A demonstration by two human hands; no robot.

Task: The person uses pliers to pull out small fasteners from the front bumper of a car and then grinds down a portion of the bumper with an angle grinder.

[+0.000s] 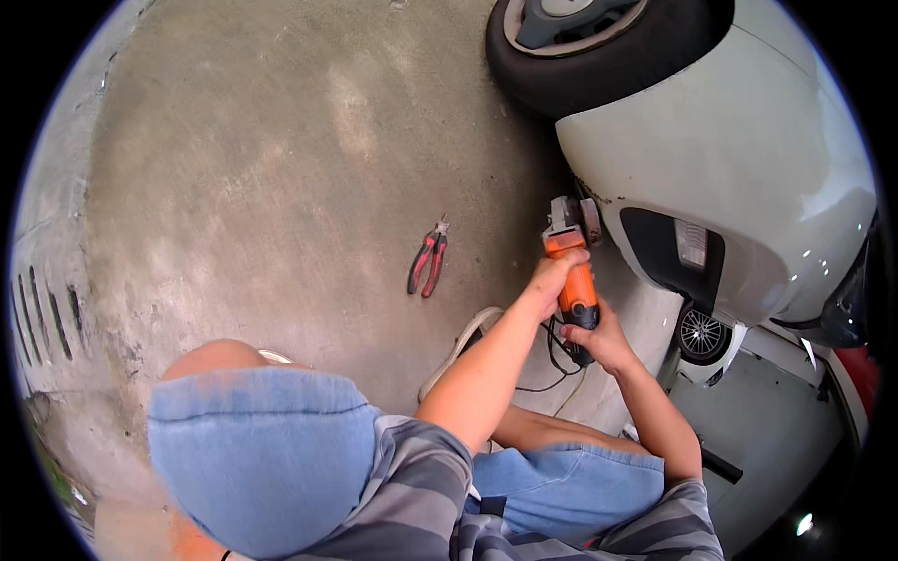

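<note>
An orange and black angle grinder (576, 279) is held in both hands in front of me, its head toward the lower edge of the white car bumper (711, 159). My left hand (552, 282) wraps round the orange body just behind the metal gear head. Farther back, my right hand (604, 342) grips the black rear end. The grinder's disc (590, 222) stands on edge beside the bumper; whether they touch, I cannot tell. A dark cord (554, 348) loops down from the tool's rear.
Pliers (429, 257) with red and black handles lie on the concrete floor (281, 187) left of the grinder. A car wheel (608, 47) stands at the top. My shoe (454, 355) is near the cord. Another car's wheel (703, 335) shows at right, and drain slots (42, 313) at far left.
</note>
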